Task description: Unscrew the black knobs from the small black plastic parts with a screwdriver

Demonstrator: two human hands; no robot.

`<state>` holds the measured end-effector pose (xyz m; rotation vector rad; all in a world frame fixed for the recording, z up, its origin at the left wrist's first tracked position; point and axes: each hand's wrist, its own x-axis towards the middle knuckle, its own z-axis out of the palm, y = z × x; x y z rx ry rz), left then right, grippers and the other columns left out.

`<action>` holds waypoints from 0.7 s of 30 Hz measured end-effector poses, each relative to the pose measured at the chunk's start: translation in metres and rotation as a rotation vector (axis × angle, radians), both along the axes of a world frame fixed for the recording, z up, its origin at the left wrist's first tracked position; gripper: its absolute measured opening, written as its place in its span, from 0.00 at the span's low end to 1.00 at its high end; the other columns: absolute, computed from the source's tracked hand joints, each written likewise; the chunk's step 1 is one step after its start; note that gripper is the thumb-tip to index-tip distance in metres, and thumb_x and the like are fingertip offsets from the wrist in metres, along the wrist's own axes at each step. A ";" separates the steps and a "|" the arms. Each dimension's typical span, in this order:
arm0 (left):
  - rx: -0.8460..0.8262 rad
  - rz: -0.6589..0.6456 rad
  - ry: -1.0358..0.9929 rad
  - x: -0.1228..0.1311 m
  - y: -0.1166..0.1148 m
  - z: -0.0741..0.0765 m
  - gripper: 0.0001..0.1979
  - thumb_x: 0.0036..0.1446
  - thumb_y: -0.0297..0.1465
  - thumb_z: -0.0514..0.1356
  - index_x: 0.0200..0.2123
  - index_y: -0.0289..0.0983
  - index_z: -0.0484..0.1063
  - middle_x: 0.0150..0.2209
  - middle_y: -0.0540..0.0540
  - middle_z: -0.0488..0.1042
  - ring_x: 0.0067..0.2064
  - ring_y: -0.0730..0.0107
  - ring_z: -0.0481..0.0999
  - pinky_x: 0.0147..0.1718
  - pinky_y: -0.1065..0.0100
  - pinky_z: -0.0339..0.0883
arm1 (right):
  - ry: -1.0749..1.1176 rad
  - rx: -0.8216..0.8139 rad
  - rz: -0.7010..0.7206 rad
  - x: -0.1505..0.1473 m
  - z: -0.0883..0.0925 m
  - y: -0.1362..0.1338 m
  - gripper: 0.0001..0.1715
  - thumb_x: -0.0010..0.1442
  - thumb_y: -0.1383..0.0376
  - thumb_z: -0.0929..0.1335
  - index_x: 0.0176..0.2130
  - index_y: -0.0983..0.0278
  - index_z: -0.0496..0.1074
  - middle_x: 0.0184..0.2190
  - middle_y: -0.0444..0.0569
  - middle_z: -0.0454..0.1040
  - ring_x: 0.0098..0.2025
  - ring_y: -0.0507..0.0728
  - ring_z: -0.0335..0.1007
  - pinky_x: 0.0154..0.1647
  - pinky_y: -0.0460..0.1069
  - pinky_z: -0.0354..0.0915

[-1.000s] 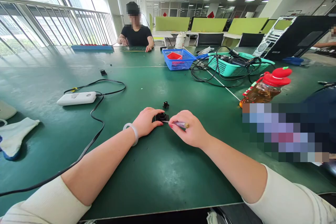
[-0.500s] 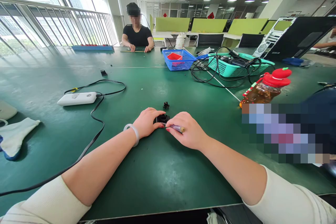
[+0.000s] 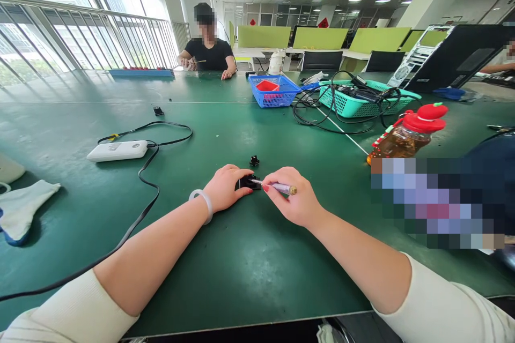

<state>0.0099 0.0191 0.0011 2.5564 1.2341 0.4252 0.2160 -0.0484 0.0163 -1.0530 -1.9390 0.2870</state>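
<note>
On the green table, my left hand (image 3: 225, 187) pinches a small black plastic part (image 3: 254, 185) between thumb and fingers, holding it from its left side. My right hand (image 3: 293, 195) grips a slim screwdriver (image 3: 284, 188) with a clear purplish handle and a brownish end. Its thin metal shaft points left and reaches over the black part; whether the tip touches it I cannot tell. Just behind the held part stands another small black piece (image 3: 254, 161). Fingers partly cover the held part.
A white power bank-like box (image 3: 117, 151) with a black cable lies left, near a pale cloth (image 3: 28, 206). Blue (image 3: 274, 97) and teal (image 3: 346, 110) baskets stand behind. A red-lidded bottle (image 3: 414, 136) is at right. Another person (image 3: 211, 53) sits across the table.
My right hand has shifted slightly right and up with the screwdriver, whose shaft now shows over the black part. My left hand stays put. The person opposite has raised one hand holding a thin stick.
</note>
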 end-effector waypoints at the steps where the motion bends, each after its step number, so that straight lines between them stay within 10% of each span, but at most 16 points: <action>1: -0.001 0.003 0.002 0.000 0.000 0.000 0.23 0.59 0.39 0.62 0.57 0.40 0.72 0.51 0.42 0.78 0.58 0.52 0.70 0.60 0.52 0.62 | -0.006 -0.014 -0.024 0.000 0.000 0.001 0.09 0.64 0.61 0.65 0.33 0.58 0.73 0.30 0.45 0.79 0.35 0.57 0.71 0.46 0.54 0.65; 21: 0.125 0.052 -0.220 0.000 -0.005 0.001 0.23 0.66 0.30 0.49 0.63 0.41 0.63 0.56 0.41 0.71 0.58 0.57 0.69 0.61 0.53 0.62 | 0.324 -0.194 -0.074 0.005 -0.003 0.007 0.14 0.64 0.54 0.65 0.38 0.59 0.75 0.33 0.47 0.78 0.34 0.56 0.73 0.37 0.50 0.69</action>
